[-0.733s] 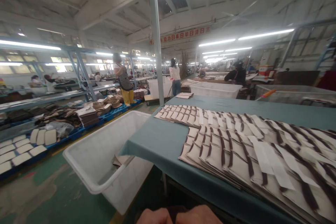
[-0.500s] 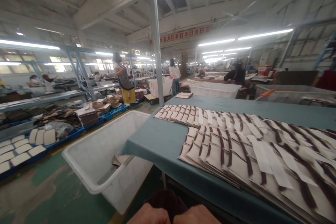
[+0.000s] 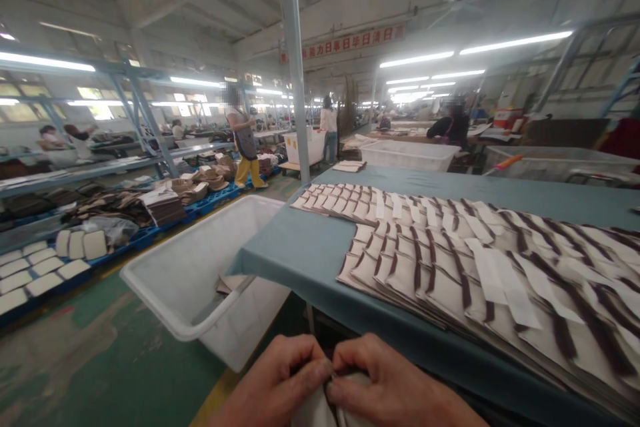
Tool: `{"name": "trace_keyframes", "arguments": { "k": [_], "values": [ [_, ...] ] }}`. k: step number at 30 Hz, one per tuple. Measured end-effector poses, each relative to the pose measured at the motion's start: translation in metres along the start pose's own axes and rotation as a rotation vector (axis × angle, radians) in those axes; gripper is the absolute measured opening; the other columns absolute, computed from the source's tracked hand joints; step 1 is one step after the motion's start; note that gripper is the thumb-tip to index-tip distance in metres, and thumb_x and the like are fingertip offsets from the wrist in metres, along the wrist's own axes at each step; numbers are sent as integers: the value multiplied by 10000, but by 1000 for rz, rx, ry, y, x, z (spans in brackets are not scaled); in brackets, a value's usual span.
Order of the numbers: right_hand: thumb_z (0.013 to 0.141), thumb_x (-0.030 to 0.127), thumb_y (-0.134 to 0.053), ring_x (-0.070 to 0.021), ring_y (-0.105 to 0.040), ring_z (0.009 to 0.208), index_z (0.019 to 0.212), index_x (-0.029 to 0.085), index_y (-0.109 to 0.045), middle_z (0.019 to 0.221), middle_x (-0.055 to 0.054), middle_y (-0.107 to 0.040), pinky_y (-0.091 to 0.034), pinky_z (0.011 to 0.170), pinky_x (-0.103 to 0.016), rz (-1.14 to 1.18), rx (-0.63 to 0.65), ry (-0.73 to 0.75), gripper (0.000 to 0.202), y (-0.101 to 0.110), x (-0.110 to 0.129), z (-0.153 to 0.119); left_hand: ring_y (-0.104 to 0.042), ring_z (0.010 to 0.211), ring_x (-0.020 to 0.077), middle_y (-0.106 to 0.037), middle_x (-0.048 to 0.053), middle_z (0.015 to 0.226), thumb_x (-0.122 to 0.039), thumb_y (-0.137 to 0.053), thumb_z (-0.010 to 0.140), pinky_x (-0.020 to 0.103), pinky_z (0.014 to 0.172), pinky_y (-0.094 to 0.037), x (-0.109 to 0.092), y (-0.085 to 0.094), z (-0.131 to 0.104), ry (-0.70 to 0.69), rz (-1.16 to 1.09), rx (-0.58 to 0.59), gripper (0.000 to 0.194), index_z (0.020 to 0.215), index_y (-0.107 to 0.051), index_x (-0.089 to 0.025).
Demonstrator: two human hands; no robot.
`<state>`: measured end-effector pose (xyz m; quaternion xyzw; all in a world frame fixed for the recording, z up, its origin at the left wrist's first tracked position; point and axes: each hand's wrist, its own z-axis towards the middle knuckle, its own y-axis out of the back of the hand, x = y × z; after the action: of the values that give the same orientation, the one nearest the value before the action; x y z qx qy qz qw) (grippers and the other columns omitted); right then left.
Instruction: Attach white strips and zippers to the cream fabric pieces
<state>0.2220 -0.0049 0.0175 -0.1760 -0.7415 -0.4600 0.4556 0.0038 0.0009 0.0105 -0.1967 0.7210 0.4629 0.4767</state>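
My left hand (image 3: pixel 280 377) and my right hand (image 3: pixel 383 373) meet at the bottom middle, closed, thumbs and fingertips pinching a cream fabric piece (image 3: pixel 316 412) close to my body. The fabric hangs below the fingers, and most of it is hidden by the hands and cut off by the frame's lower edge. Just beyond the hands is the front edge of a table with a blue-green cover (image 3: pixel 285 250). Overlapping rows of cream fabric pieces with dark brown edges (image 3: pixel 410 260) lie on it, with white strips (image 3: pixel 493 273) across some.
A white plastic bin (image 3: pixel 200 320) stands against the table's left corner, a few fabric pieces inside. Behind the table are more white bins (image 3: pixel 410 155) and a metal post (image 3: pixel 296 67). Left, blue pallets hold fabric stacks (image 3: pixel 163 203); a person in an apron (image 3: pixel 245 140) stands there.
Both hands have come further up into view, now showing the cream fabric between them. The view has tilted slightly downward. The person in the apron has shifted a little to the right.
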Motion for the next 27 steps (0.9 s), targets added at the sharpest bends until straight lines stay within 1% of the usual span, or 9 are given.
{"name": "trace_keyframes", "arguments": {
  "k": [2, 6, 11, 13, 17, 21, 23, 25, 27],
  "values": [
    [846, 251, -627, -101, -477, 645, 748, 150, -664, 660, 61, -506, -331, 591, -221, 33, 44, 81, 146, 2, 0, 4, -454, 740, 151, -461, -27, 739, -577, -412, 1017, 259, 696, -366, -7, 5, 0, -32, 7, 64, 504, 727, -529, -182],
    [861, 272, -623, -100, -462, 639, 762, 145, -654, 660, 61, -509, -327, 586, -225, 62, 85, 100, 165, 3, -4, 6, -491, 770, 153, -527, -13, 781, -459, -405, 1016, 252, 722, -392, -13, 20, 1, -36, -42, 191, 415, 866, -654, -164],
    [868, 296, -624, -90, -430, 609, 790, 151, -660, 639, 68, -482, -304, 556, -219, 53, 130, 88, 169, 4, 0, 5, -500, 711, 138, -591, -5, 766, -362, -618, 800, 218, 623, -383, -8, 24, 6, 20, -158, 285, 242, 895, -655, -142],
    [857, 297, -624, -95, -455, 626, 771, 154, -651, 642, 60, -499, -314, 577, -220, 12, 115, 93, 169, 5, 2, 6, -473, 644, 116, -569, -22, 712, -322, -642, 754, 205, 568, -360, -8, 23, 10, 29, -124, 287, 216, 863, -644, -135],
    [822, 265, -603, -99, -467, 621, 713, 169, -609, 632, 55, -481, -304, 596, -238, -58, 76, 80, 145, 7, 5, 8, -398, 551, 80, -478, -66, 585, -200, -586, 755, 191, 500, -294, -16, 22, 19, -16, 97, 269, 86, 764, -643, -136],
    [814, 267, -585, -110, -476, 624, 661, 182, -566, 618, 50, -466, -289, 602, -258, -95, 33, 83, 176, 5, 3, 8, -400, 546, 66, -475, -75, 575, -110, -556, 763, 187, 505, -271, -24, 22, 19, -121, 269, 259, 128, 759, -680, -141],
    [800, 269, -592, -122, -495, 636, 670, 189, -601, 631, 41, -503, -302, 609, -261, -91, 28, 77, 153, 0, -1, 5, -425, 542, 64, -502, -76, 587, -83, -559, 761, 188, 511, -277, -24, 20, 14, -127, 319, 240, 154, 779, -695, -152],
    [784, 295, -624, -152, -543, 683, 721, 212, -683, 696, 16, -589, -325, 620, -268, -118, -12, 13, 120, -7, -8, 2, -439, 541, 69, -521, -76, 593, -62, -580, 751, 198, 510, -269, -22, 16, 9, -115, 380, 203, 168, 787, -702, -171],
    [796, 389, -656, -214, -605, 815, 854, 270, -767, 869, -32, -670, -332, 632, -289, -200, -163, -113, 173, -15, -18, 2, -482, 580, 83, -576, -63, 634, -65, -616, 780, 203, 510, -272, -20, 11, 5, -121, 422, 166, 147, 765, -695, -188]
  ]
}}
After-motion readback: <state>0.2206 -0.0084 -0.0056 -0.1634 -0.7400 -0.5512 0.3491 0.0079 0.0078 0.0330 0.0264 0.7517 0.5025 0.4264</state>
